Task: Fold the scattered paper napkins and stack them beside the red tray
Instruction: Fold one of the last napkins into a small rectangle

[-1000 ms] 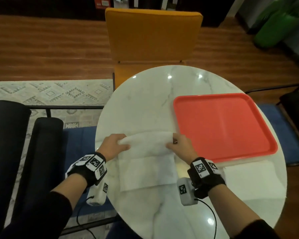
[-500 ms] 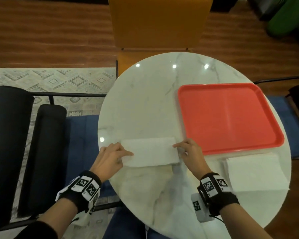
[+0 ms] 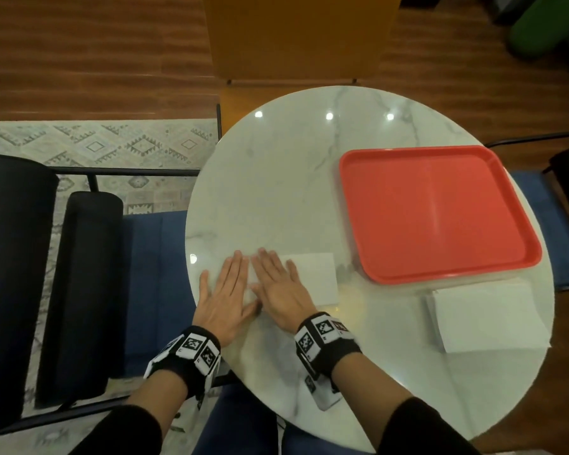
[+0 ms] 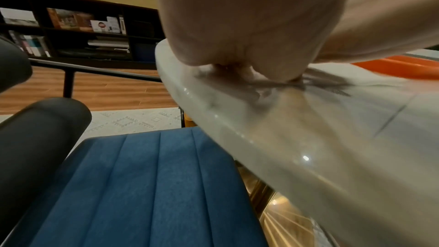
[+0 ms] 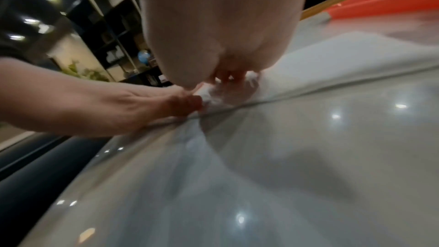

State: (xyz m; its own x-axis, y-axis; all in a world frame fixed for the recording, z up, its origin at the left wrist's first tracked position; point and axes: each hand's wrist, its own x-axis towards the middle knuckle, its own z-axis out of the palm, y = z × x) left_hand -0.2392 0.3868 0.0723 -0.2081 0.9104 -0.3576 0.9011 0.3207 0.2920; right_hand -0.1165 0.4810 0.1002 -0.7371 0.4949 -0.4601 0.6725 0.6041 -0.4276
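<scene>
Both hands have slid inward from the napkin's (image 3: pixel 312 280) ends, and now the left hand (image 3: pixel 225 295) and right hand (image 3: pixel 281 290) press flat, fingers straight, on its left half, its long axis running rightward toward the tray (image 3: pixel 352 205).

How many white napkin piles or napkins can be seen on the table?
2. One napkin lies under both flat hands, left of the tray. One stack sits at the tray's near edge; how many sheets it holds cannot be told.
</scene>
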